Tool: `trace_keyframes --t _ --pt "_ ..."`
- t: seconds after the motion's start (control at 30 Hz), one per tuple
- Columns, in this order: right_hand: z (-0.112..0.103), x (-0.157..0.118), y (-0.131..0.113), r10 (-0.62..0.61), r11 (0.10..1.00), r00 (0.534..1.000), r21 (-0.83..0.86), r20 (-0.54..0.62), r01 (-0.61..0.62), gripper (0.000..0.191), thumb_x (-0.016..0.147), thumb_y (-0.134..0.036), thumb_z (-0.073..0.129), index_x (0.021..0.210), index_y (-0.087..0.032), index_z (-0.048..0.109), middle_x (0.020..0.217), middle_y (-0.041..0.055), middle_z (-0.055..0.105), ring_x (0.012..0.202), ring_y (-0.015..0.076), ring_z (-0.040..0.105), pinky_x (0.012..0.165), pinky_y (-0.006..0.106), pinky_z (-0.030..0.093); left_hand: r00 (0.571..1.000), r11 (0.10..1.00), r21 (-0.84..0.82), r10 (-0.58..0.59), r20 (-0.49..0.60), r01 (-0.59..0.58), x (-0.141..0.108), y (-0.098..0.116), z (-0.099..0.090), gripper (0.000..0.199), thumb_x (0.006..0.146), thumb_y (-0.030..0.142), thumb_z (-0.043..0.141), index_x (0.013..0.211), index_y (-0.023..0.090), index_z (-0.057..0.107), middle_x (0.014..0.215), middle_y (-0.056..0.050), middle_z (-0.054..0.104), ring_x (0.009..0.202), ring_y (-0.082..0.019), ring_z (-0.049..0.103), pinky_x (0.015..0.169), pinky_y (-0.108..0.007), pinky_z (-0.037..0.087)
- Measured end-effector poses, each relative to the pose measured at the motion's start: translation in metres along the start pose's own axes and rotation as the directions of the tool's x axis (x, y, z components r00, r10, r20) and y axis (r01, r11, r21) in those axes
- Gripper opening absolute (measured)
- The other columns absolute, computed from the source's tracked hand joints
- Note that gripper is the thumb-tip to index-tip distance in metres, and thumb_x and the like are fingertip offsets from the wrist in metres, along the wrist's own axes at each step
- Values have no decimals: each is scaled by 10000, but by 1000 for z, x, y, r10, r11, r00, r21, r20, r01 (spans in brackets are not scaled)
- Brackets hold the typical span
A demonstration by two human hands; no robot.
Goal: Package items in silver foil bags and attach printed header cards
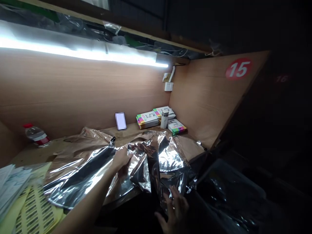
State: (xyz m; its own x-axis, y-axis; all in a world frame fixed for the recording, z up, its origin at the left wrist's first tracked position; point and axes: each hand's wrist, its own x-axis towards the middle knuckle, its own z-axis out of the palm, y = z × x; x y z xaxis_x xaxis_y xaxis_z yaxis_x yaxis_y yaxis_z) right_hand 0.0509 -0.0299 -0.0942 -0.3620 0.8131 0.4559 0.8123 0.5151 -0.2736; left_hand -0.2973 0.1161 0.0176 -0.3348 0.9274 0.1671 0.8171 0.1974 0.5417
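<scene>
As a tube light (73, 48) glares over a wooden booth, a worker's two bare hands attend to crumpled silver foil sheeting (85, 167), spread across the workbench (56, 147) and draped over its front edge. The left hand (122, 156) rests on the middle of the foil, fingers curved onto a fold; whether they pinch it cannot be told. The right hand (174, 207), in shadow at the bench's front edge, has its fingers spread apart, fingertips at the sheeting's lower end. Behind the foil, a bright-screened phone (121, 121) leans upright against the back wall, left of stacked white packets (147, 119) and an upright white flask (164, 120). A red-capped bottle (37, 136) stands at far left, above yellow label sheets (35, 208). The right-hand partition (207, 97) bears the number 15.
</scene>
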Motion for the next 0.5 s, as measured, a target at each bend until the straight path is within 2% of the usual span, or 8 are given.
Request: trace_keyframes --t 0.03,0.07,0.13,0.2,0.27,0.3,0.4,0.5 --pt "-3 5 -4 -42 998 998 39 -45 44 387 953 -445 620 1333 -379 651 1455 100 617 1352 452 548 1057 649 411 1000 997 -79 3 24 -1 5 1 -1 344 719 484 766 842 188 640 872 -107 719 901 -327 660 805 -392 475" --pt "-7 7 -7 -73 993 991 88 -110 83 251 974 -352 597 1200 -357 706 1358 79 679 1298 404 600 1040 607 435 999 984 -177 10 40 -3 10 2 -3 361 678 499 798 779 201 623 789 -65 699 820 -287 650 746 -352 466" --pt "-13 4 -9 -66 973 955 194 -289 126 200 990 -212 552 1058 -302 718 1199 68 725 1188 324 656 1004 528 472 997 922 -387 43 57 -18 17 4 -11 436 637 567 819 700 207 580 666 -8 628 684 -217 594 648 -302 430" --pt "-15 -9 -5 32 952 887 283 -460 112 153 996 -208 571 973 -263 712 1144 86 711 1107 293 658 954 463 501 995 814 -579 86 56 -38 23 5 -25 529 649 665 789 660 210 519 597 27 541 585 -158 514 578 -272 392" --pt "-14 -27 4 196 922 835 387 -513 22 174 1001 -279 607 862 -253 707 1103 90 695 1032 272 652 897 406 518 992 679 -732 123 37 -57 30 8 -42 601 651 733 773 667 212 475 606 41 508 568 -126 479 559 -252 390" --pt "-13 -36 9 290 892 823 449 -488 -48 211 1003 -326 617 827 -251 706 1076 87 691 994 260 653 871 379 523 989 613 -788 142 32 -63 33 12 -50 618 635 736 795 684 208 478 634 38 524 586 -122 492 570 -247 409" --pt "-8 -53 19 526 738 793 627 -306 -248 323 980 -497 636 806 -240 727 1014 88 691 919 244 668 843 343 528 973 462 -886 221 70 -41 43 32 -62 588 617 635 892 747 189 532 715 18 584 649 -121 548 628 -245 469" --pt "-7 -55 19 668 516 732 794 -138 -321 453 799 -679 764 874 -232 755 1046 106 723 969 287 691 866 361 549 925 429 -902 324 196 41 51 63 -56 491 676 510 922 791 166 591 711 15 590 622 -112 553 601 -234 474"
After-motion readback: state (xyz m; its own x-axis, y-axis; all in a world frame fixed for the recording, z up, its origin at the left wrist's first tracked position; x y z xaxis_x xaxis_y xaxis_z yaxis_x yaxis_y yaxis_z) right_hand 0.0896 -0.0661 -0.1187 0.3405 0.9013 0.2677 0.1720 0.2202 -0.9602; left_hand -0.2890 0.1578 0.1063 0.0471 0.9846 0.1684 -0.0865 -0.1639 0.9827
